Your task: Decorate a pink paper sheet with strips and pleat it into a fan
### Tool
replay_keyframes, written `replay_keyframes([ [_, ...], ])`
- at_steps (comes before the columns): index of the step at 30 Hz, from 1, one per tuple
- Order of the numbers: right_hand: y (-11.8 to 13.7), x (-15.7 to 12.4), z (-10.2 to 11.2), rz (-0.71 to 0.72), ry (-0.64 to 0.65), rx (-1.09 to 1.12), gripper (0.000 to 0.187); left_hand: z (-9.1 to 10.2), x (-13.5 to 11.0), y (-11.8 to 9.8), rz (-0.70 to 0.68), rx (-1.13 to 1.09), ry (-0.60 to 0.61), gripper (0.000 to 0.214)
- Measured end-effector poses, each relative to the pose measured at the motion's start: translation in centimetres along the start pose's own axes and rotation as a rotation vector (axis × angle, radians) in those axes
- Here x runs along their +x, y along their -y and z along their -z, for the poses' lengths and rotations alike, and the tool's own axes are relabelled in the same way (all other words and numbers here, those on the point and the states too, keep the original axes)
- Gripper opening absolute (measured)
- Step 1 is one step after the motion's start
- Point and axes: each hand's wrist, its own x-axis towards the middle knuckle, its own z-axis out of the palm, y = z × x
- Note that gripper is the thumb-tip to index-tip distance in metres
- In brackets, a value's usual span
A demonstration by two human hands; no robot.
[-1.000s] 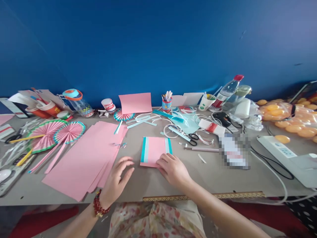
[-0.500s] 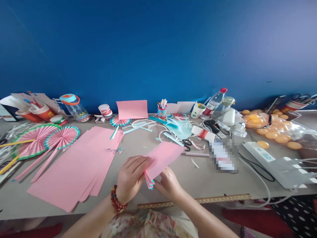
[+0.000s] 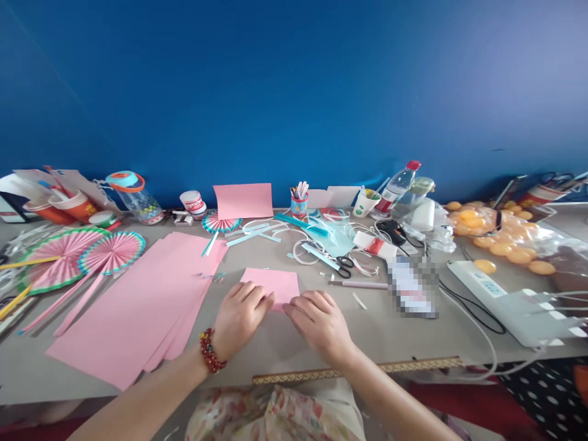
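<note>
A small pink paper sheet (image 3: pixel 274 283) lies flat on the grey table (image 3: pixel 376 331) in front of me, plain side up. My left hand (image 3: pixel 241 318), with a red bead bracelet at the wrist, presses its fingertips on the sheet's near left edge. My right hand (image 3: pixel 319 323) presses its curled fingers on the near right edge. Both hands pinch the near edge of the paper against the table.
A stack of large pink sheets (image 3: pixel 138 306) lies to the left, with folded paper fans (image 3: pixel 87 254) beyond it. Scissors (image 3: pixel 342 265), paper strips, a pen cup (image 3: pixel 299 202), bottles, a power strip (image 3: pixel 487 288) and a bag of orange balls (image 3: pixel 505 239) crowd the back and right.
The sheet lay with its teal-striped side up, was lifted and turned over between both hands, and now lies flat again with the plain pink side up under my fingertips.
</note>
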Motion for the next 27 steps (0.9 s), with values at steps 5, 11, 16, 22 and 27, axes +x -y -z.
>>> replay_keyframes([
  [5,-1.9,-2.0,-0.2,0.014,0.092,0.028,0.020,-0.5,-2.7,0.8,-0.055,-0.130,0.092,0.018],
  [11,-0.9,-1.8,-1.6,0.010,0.239,0.039,0.017,-1.7,-3.1,-0.3,0.042,-0.152,0.142,0.018],
  [16,-0.7,-1.2,-3.1,0.031,0.309,0.010,0.014,-2.2,-2.6,-0.3,0.111,-0.179,0.158,0.020],
  [22,-1.5,-0.4,-2.9,-0.052,0.382,0.084,0.017,-2.3,-3.7,0.8,0.220,-0.353,0.161,0.015],
  [27,-0.2,1.0,-3.6,-0.069,0.470,-0.019,0.019,-2.4,-3.2,1.4,0.330,-0.530,0.220,0.010],
])
